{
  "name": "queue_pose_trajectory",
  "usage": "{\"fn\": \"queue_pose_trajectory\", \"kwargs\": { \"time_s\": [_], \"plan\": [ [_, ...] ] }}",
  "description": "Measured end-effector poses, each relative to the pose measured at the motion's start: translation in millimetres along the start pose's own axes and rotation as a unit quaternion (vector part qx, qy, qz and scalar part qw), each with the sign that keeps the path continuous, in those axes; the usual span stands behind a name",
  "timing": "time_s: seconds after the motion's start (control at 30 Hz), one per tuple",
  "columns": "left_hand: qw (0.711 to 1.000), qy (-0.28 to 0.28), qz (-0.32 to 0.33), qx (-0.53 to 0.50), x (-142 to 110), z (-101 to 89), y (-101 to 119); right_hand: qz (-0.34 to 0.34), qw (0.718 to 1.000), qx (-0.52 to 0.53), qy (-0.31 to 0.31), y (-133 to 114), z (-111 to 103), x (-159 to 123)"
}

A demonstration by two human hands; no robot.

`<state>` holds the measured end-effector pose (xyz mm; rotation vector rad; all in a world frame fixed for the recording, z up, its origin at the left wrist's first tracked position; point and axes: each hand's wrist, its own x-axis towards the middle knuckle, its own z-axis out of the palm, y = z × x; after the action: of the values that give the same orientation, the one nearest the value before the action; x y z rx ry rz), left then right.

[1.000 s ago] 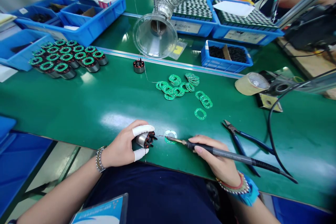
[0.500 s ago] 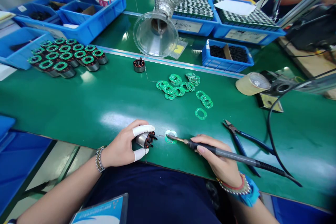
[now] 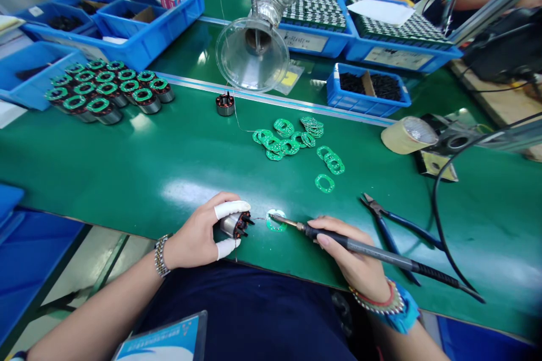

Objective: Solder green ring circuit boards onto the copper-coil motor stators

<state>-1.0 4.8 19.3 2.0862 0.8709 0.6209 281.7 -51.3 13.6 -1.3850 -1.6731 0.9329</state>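
My left hand closes snugly on the stiff, dense-looking motor stator by its metal barrel; my right hand pen-grips a soldering iron.

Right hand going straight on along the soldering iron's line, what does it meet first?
The soldering iron held in the right hand would meet the green ring circuit board first; its tip is already at the ring's edge, touching or just above, depth is unclear.

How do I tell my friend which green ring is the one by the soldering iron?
On the long green workbench, find the heap of green rings. Nearer the person, one ring lies alone under the soldering iron's tip, held in the right hand. No other ring sits that close to the person.
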Motion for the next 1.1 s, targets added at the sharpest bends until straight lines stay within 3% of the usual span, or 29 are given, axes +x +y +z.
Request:
{"fn": "queue_pose_trajectory", "kwargs": {
  "time_s": [1.1],
  "plan": [
    [1.0,0.003,0.005,-0.001,-0.5,0.1,0.7,-0.015,1.0,0.015,-0.012,0.5,-0.3,0.0]
  ]
}}
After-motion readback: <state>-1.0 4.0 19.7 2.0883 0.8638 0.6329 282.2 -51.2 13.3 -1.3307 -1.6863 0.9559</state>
